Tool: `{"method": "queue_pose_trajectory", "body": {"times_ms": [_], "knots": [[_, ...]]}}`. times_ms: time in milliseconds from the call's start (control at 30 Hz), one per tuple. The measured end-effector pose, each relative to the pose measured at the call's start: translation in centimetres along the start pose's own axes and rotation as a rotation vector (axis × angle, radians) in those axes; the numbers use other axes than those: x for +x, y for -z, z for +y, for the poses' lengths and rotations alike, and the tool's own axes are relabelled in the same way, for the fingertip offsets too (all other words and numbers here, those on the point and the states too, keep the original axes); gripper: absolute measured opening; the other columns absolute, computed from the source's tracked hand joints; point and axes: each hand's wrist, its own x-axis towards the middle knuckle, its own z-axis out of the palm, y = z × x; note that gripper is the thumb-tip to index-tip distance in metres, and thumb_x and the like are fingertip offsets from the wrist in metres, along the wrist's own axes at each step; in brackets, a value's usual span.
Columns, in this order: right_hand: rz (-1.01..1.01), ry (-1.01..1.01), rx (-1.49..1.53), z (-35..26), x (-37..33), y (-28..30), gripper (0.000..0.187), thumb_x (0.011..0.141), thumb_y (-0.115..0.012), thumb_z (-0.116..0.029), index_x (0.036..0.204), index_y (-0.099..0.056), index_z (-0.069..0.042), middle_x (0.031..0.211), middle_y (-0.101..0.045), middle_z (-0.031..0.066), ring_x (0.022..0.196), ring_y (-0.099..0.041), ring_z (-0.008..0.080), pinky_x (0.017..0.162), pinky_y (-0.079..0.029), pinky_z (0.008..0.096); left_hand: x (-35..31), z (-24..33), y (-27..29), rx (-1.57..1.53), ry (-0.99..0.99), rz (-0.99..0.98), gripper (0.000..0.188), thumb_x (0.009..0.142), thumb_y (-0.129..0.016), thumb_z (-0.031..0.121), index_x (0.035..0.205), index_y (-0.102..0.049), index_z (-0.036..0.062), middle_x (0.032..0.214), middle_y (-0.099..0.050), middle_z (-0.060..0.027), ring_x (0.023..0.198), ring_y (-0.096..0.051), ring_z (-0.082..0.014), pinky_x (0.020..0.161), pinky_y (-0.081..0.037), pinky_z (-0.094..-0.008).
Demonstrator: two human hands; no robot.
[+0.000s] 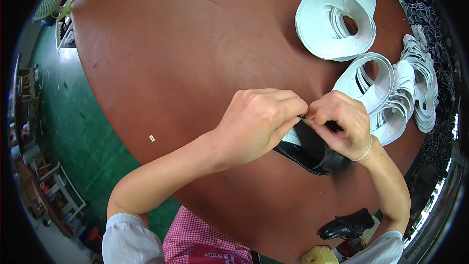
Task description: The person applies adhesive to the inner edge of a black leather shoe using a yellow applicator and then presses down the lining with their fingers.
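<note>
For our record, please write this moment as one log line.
left hand: pinches black piece | right hand: grips same piece | white ring-shaped pieces: stacked on brown table | black shoe: lower right

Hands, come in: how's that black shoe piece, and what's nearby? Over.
Left hand and right hand pinching, side by side. Black shoe piece gripped at its edge, pale patch showing. White ring-shaped pieces stacked close beyond right hand.

Wht slvs point(131, 239), prob pink-chk apron point(195, 230)
</note>
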Motion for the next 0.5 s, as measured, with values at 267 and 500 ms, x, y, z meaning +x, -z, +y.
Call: {"method": "queue_pose_trajectory", "body": {"times_ms": [267,500], "knots": [[0.124,-0.176,0.115,-0.46,-0.44,-0.65,0.027,0.066,-0.074,0.007,0.084,-0.057,-0.004,0.077,-0.064,0.0053,0.067,-0.061,0.0191,0.056,-0.05,0.0274,-0.05,0.06,0.05,-0.018,-0.002,0.006,0.009,0.077,-0.066,0.002,0.086,-0.063,0.0018,0.084,-0.066,-0.0087,0.073,-0.065,-0.0266,0.063,-0.052,-0.0332],[-0.05,0.175,-0.144,-0.18,0.3,-0.05,0.025,0.064,-0.071,0.009,0.078,-0.056,-0.005,0.076,-0.063,0.0042,0.063,-0.06,0.0201,0.053,-0.047,0.0291,-0.08,0.09,0.21,-0.033,0.067,-0.031,0.011,0.076,-0.067,0.001,0.087,-0.064,0.0022,0.082,-0.066,-0.0097,0.071,-0.064,-0.0264,0.062,-0.052,-0.0325]]}}
